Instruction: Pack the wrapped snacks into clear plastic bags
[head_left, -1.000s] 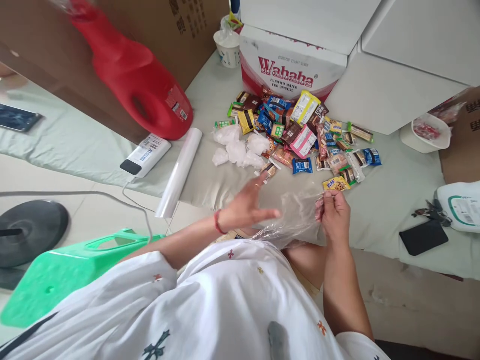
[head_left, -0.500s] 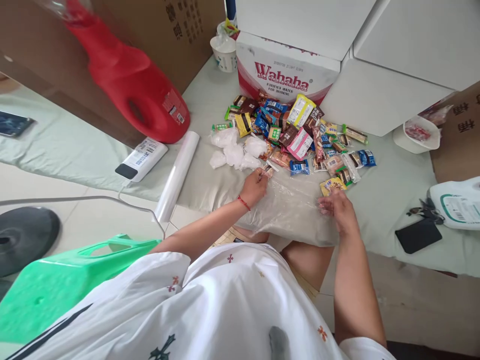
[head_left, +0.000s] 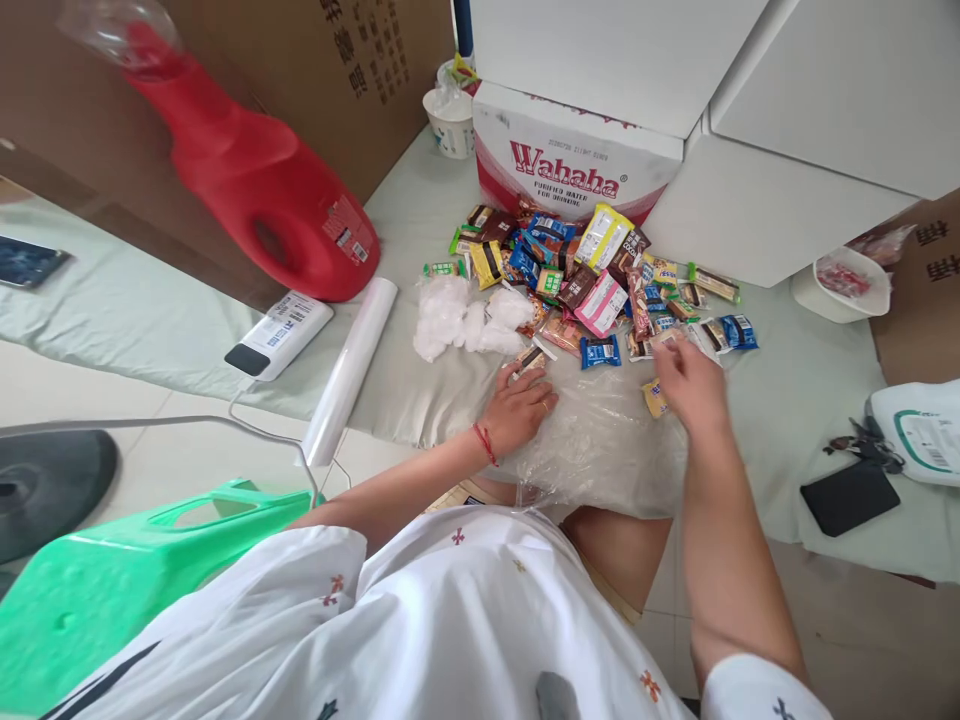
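My left hand (head_left: pixel 520 408) lies flat on a sheet of clear plastic film (head_left: pixel 600 450), fingers stretched out beside a small wrapped snack (head_left: pixel 532 360). At the near right edge of a heap of wrapped snacks (head_left: pixel 576 285), my right hand (head_left: pixel 694 385) has its fingers curled down and closed on a pale pinkish snack packet (head_left: pixel 664 343), mostly covered by the fingers. A yellow snack packet (head_left: pixel 655 399) lies on the film by that hand. White knotted plastic bundles (head_left: pixel 480 318) sit left of the heap.
A roll of plastic film (head_left: pixel 350 370) and a white power bank (head_left: pixel 277 335) lie to the left, near a red jug (head_left: pixel 277 200). Behind the snacks stands a Wahaha carton (head_left: pixel 574 150). To the right are a white tub (head_left: pixel 844 290), a black wallet-like item (head_left: pixel 850 497) and keys (head_left: pixel 862 445).
My right hand has moved forward from the film's right side to the snack heap. My left hand has gone from a pinch at the film's far edge to lying flat, slightly nearer me.
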